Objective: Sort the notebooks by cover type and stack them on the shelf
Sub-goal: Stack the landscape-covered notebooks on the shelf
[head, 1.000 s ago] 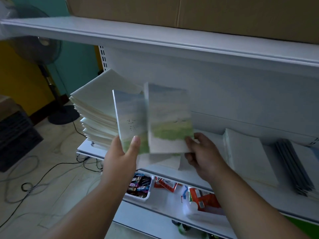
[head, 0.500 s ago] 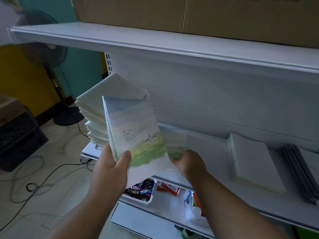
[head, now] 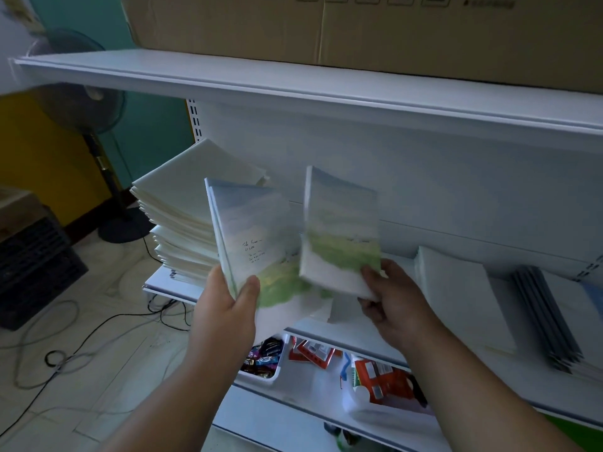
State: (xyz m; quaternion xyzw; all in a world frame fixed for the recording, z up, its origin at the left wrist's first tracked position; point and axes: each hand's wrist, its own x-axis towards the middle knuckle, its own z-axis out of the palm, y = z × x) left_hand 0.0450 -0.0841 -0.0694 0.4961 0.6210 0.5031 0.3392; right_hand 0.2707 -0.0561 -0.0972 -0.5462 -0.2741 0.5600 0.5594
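Head view: a person faces a white metal shelf unit (head: 326, 93) from above, both forearms reaching in.
Room: pale tiled floor (head: 81, 370) with black cables (head: 65, 340) trailing across it; a teal and yellow wall behind; a standing fan (head: 81, 102) at the left; a dark crate (head: 32, 265) on the floor beside it.
Top shelf: a brown cardboard box (head: 359, 31) sits on it; its printed marks are cut off and unreadable.
Middle shelf: a tall, uneven stack of pale notebooks (head: 182, 223) at the left end; a low white stack (head: 463, 295) to the right; further right a fanned row of thin grey-edged booklets (head: 548, 318).
Lower shelf: a white tray (head: 264, 370) of wrapped sweets, red and white packets (head: 310, 352), and a red carton (head: 385, 376); their labels are too small to read.
Left hand (head: 225, 308): clenched round the lower spine of a small bundle of landscape notebooks (head: 251, 243), thumb over the front cover; at least two edges show, the exact number unclear.
Right hand (head: 388, 298): grasping one more landscape notebook (head: 339, 233) by its lower right corner, held upright just beside the bundle and above the shelf; the cover is motion-blurred.
Covers: blue sky over a green field and a white base.
Writing: a few lines of small handwritten-style script on the left cover, too faint to make out.
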